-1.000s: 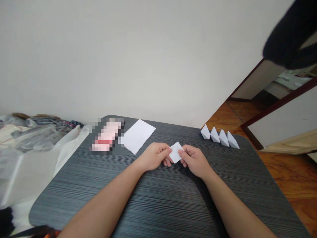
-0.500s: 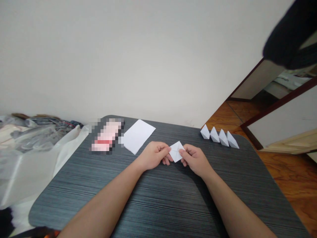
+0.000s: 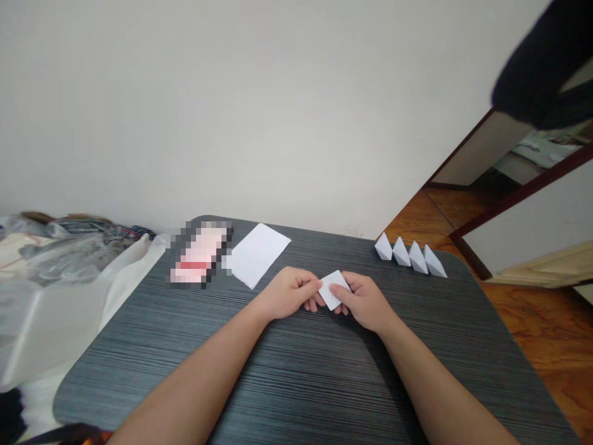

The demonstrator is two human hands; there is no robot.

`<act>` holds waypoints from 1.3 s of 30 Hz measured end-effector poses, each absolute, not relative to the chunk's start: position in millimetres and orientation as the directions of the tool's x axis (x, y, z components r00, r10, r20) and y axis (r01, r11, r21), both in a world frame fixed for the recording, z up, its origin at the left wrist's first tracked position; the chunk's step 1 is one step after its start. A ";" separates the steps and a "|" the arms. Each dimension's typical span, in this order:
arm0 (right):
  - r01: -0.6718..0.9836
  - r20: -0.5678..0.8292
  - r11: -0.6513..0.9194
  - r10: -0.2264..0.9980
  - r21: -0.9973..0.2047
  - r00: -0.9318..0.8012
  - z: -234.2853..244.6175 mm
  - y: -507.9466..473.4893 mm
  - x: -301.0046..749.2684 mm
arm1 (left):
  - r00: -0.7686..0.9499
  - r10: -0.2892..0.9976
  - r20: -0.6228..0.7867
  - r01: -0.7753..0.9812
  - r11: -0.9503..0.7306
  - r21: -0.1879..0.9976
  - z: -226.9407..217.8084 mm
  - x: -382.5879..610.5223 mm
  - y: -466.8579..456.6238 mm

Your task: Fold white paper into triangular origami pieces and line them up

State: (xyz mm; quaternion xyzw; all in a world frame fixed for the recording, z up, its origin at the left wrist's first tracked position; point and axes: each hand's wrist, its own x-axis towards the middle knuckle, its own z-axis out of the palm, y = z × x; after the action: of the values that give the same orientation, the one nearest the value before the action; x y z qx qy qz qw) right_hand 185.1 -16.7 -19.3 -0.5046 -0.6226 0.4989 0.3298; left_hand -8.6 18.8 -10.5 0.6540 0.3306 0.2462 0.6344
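Already, four folded papers (image 3: 410, 254) stand at two o'clock, a flat sheet (image 3: 256, 255) lies at twelve; left hand (image 3: 287, 293) and right hand (image 3: 365, 303) fingertips pinch a fifth paper (image 3: 334, 289).

on the grey striped worktop (image 3: 139, 371) you have a flat white paper sheet (image 3: 256, 255) beside a pixelated pink object (image 3: 199, 254), too blurred to name. four folded white paper pieces (image 3: 410, 252) stand in a row at the far right corner. left of the worktop lie crumpled plastic bags (image 3: 69, 256) on a white cloth (image 3: 60, 327). to your right you see a wooden floor (image 3: 542, 327), a dark-framed door (image 3: 528, 216) and, hanging at the top, dark fabric (image 3: 540, 68).
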 end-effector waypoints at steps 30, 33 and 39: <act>0.195 -0.168 -0.121 0.956 -0.973 -0.242 -26.3 -15.4 187.0 | 0.587 0.804 -0.097 0.189 -0.019 0.982 -14.1 -9.1 18.7; 0.198 -0.163 -0.117 0.959 -0.973 -0.232 -25.3 -15.8 186.7 | 0.590 0.801 -0.104 0.173 0.001 0.985 -13.5 -8.8 18.6; 0.168 -0.155 -0.121 0.967 -0.978 -0.204 -26.9 -14.2 188.7 | 0.575 0.812 -0.102 0.146 0.020 0.989 -14.0 -9.3 19.0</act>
State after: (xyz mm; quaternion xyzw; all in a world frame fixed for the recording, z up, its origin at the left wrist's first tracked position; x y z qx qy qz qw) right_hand 188.7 -14.2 -26.9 -0.5136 -0.5524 0.5450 0.3663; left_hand -9.3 19.0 -14.0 0.6445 0.3716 0.2729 0.6099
